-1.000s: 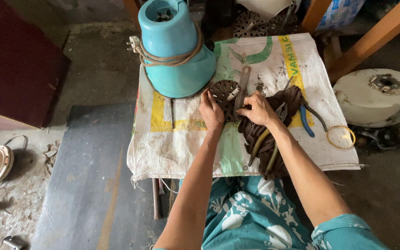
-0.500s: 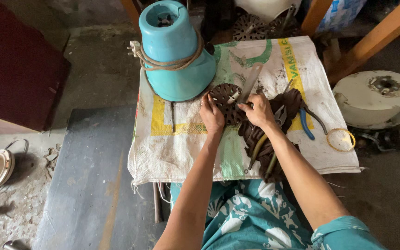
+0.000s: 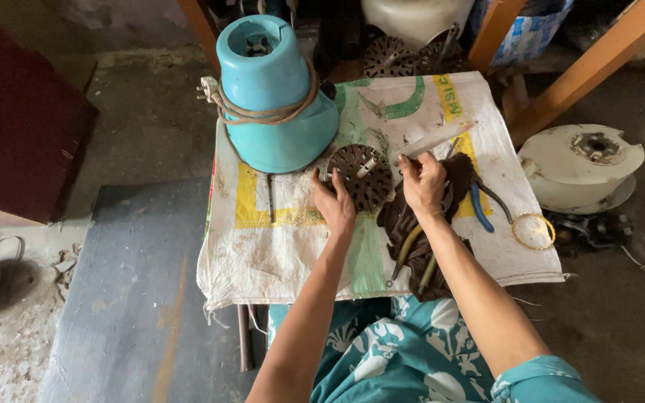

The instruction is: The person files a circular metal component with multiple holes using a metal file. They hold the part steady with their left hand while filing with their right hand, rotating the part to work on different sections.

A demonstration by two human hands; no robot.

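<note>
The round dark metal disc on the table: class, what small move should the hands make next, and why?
Probably bring the flat pale tool in the right hand down onto the disc: the left hand steadies the disc's edge, and the tool sits just above and beside it.

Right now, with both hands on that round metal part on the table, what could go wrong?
1. The round metal part has toothed edges; the left hand steadies it, so a slip might nick fingers.
2. The pale flat tool in the right hand could skid off toward the left hand.
3. The blue appliance stands close behind the part; a jolt might knock it, and the pliers lie near the cloth edge.
</note>
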